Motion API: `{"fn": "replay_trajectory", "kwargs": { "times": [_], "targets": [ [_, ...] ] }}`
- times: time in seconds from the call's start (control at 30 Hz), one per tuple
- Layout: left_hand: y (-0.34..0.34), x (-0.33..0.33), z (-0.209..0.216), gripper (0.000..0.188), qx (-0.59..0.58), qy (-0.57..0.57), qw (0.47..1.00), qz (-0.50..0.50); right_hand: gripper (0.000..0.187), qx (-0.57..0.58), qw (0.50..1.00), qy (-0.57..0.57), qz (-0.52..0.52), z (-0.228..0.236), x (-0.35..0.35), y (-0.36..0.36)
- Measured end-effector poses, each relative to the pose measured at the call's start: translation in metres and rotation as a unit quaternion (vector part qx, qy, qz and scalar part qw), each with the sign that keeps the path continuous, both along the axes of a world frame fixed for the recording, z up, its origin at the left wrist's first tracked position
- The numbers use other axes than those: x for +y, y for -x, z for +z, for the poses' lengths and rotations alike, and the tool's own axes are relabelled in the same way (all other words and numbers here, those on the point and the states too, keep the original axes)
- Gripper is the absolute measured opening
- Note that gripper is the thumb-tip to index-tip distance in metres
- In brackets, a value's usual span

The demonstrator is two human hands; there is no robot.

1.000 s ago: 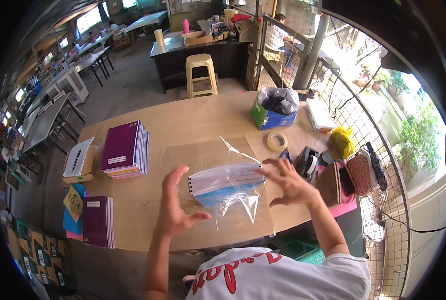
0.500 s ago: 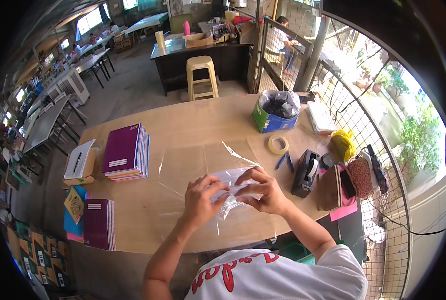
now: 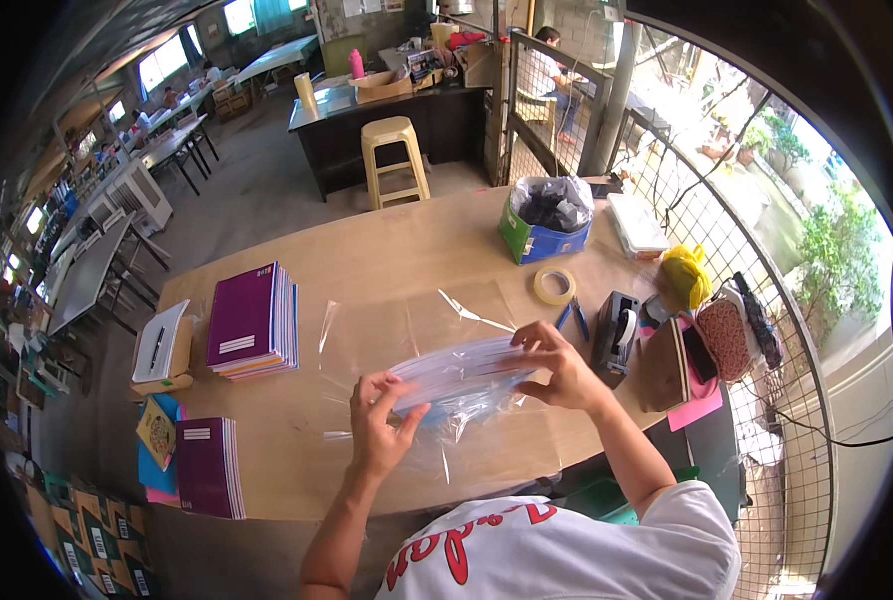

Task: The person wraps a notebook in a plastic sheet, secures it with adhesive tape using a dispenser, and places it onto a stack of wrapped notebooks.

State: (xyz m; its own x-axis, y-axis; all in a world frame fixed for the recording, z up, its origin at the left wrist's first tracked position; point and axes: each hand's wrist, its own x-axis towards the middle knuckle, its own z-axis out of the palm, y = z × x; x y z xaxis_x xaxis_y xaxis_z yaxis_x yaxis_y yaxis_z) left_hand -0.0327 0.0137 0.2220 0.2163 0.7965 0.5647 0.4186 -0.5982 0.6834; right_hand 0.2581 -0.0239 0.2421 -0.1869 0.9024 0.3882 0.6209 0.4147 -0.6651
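Between my hands, a notebook (image 3: 457,368) with white pages is tilted up, its page edges slightly blurred and a bluish cover showing below. My left hand (image 3: 379,425) pinches its left end, thumb below and fingers above. At the other end my right hand (image 3: 565,372) grips the right corner with fingers curled over the top. Beneath them a clear plastic sheet (image 3: 367,335) spreads over the wooden table (image 3: 357,260), wrinkled and shiny near the notebook's lower side.
Purple notebooks stand in a tall stack (image 3: 242,315) and a lower pile (image 3: 207,468) on the left, beside a notepad with a pen (image 3: 157,342). To the right are a tape roll (image 3: 555,286), blue pliers (image 3: 573,318), a tape dispenser (image 3: 617,335), a bag-lined box (image 3: 547,222) and a pouch (image 3: 724,340).
My hands have moved apart toward the notebook's two ends. The notebook has tilted up, so its page edges now show. My view has shifted slightly.
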Motion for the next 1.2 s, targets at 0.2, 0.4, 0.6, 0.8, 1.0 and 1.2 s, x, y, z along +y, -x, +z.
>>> {"fn": "replay_trajectory", "kwargs": {
  "times": [0.2, 0.4, 0.6, 0.8, 1.0, 1.2],
  "targets": [
    [-0.003, 0.008, -0.003, 0.03, 0.095, -0.012, 0.993, -0.066, 0.029, 0.009, 0.998, -0.056, 0.036, 0.0, 0.006, 0.017],
    [-0.046, 0.013, 0.022, 0.019, 0.117, -0.031, 0.992, -0.032, 0.044, 0.017, 0.997, 0.046, 0.061, 0.005, 0.011, 0.018],
    [-0.056, 0.011, 0.044, 0.025, 0.067, -0.128, 0.986, -0.077, 0.041, 0.019, 0.999, -0.013, 0.03, -0.013, 0.004, -0.002],
    [0.001, 0.005, 0.008, 0.026, 0.036, 0.012, 0.999, -0.031, 0.02, 0.135, 0.99, 0.022, -0.023, -0.01, 0.008, 0.004],
    [-0.003, 0.012, 0.017, 0.016, -0.018, 0.293, 0.956, -0.02, 0.014, 0.18, 0.971, 0.13, -0.091, -0.006, 0.015, 0.007],
    [0.001, 0.043, -0.002, 0.018, 0.058, 0.129, 0.989, -0.036, 0.017, 0.085, 0.988, -0.072, -0.107, -0.025, 0.038, 0.009]
  ]
}}
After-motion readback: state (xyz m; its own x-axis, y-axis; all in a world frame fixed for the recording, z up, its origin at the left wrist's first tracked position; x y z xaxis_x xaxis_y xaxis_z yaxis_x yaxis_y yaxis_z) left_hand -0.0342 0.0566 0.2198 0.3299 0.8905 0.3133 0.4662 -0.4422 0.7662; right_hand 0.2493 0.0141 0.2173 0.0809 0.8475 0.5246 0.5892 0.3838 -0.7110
